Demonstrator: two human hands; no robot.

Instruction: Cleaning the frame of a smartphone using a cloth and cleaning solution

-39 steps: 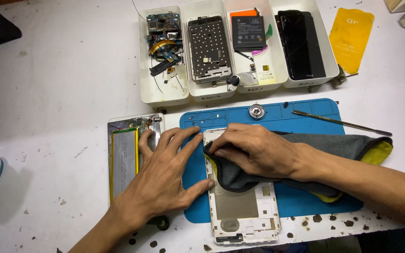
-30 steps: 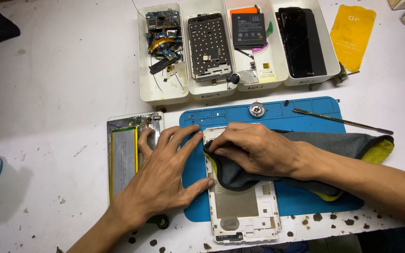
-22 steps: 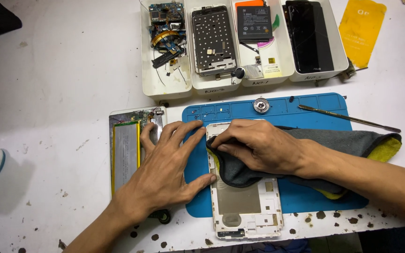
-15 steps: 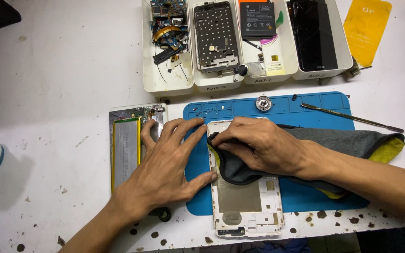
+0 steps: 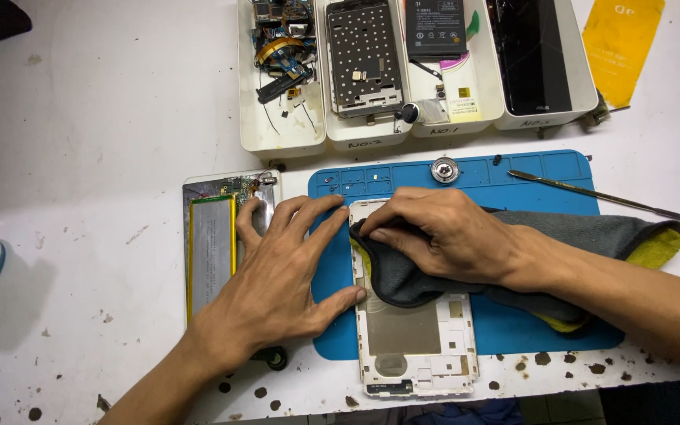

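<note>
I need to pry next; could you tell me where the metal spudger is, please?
The metal spudger lies at the right, across the blue mat's upper right corner, just above the grey cloth.

A stained white worktable (image 5: 88,118) carries a blue rubber repair mat (image 5: 545,177), four white plastic parts trays (image 5: 281,138), a yellow film sheet (image 5: 623,47) and an opened white tablet (image 5: 214,252).

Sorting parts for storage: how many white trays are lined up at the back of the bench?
4, side by side: circuit-board tray, metal-frame tray, battery tray, screen tray. Their tops are cropped.

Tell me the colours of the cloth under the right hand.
Dark grey cloth with a yellow underside, seen in the head view.
</note>
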